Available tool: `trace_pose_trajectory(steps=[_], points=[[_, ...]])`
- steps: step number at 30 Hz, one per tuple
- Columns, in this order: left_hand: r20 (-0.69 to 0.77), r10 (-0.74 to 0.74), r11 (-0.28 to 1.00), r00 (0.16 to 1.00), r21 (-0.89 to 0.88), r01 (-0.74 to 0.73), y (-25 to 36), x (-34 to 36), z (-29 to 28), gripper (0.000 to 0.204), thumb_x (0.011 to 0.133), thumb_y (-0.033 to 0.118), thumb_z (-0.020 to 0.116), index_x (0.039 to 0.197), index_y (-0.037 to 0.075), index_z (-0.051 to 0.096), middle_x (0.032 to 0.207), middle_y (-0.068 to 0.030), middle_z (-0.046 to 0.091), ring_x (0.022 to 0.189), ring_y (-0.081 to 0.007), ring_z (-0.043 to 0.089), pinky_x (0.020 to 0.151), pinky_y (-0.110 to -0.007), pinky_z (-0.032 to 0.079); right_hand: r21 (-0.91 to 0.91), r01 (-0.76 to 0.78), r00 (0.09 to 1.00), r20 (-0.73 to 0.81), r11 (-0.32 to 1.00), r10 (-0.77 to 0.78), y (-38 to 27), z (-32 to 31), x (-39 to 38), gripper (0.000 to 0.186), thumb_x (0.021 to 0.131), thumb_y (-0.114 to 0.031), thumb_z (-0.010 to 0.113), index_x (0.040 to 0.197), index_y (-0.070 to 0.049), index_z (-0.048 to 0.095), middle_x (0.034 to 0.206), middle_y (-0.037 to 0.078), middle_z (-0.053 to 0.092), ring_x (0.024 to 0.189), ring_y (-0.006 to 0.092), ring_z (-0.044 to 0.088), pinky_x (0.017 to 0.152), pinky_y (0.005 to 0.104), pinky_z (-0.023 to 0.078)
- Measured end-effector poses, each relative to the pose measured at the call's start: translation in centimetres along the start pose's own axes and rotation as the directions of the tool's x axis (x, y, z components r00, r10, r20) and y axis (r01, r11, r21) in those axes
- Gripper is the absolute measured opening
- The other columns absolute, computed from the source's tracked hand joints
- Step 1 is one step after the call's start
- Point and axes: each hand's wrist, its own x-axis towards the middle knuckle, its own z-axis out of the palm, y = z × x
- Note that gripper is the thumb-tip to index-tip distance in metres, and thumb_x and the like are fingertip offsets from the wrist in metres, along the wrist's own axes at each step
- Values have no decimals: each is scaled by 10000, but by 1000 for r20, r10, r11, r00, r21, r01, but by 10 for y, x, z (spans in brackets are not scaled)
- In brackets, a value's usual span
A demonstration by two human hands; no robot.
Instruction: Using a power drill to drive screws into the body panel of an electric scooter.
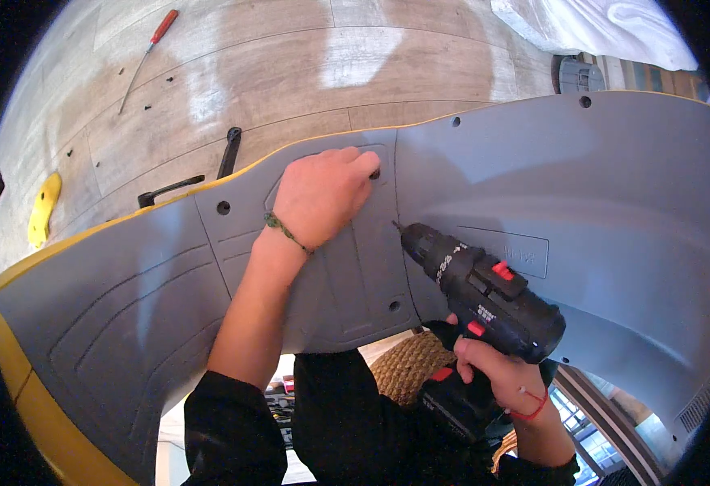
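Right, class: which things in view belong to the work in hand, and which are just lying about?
Apparently in use:
black drill, in the right hand
grey panel, under the left hand

Apparently lying about, on the floor:
red-handled screwdriver
yellow piece

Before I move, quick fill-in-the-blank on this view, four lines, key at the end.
1. The right hand holds the drill, whose body is mostly ____.
2. The left hand is on the gray panel, whose edge is ____.
3. The red-handled screwdriver lies on the ____.
4. The red bracelet is on the ____ wrist.

Missing words: black; yellow; floor; right.
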Motion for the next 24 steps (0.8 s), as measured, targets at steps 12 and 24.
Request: trace_pose_trajectory(steps=[12,24], points=[[-247,-560,740,791,-579,342,-31,2,-33,231,849,193,673,882,-3,555,750,-88,642,676,-149,593,630,-294,468,-253,161,987,50,954,-153,-72,21,41,142,830,-163,609,813,-28,572,597,15,530,519,96,511,484,272,410],[-89,-560,568,824,-765,304,-37,2,-33,137,906,137,581,882,13,529,760,-76,677,602,-113,589,565,-254,458,-315,171,985,73,933,-156,-71,23,49,148,814,-148,610,842,-6,581,610,23,533,514,112,513,495,269,406]])
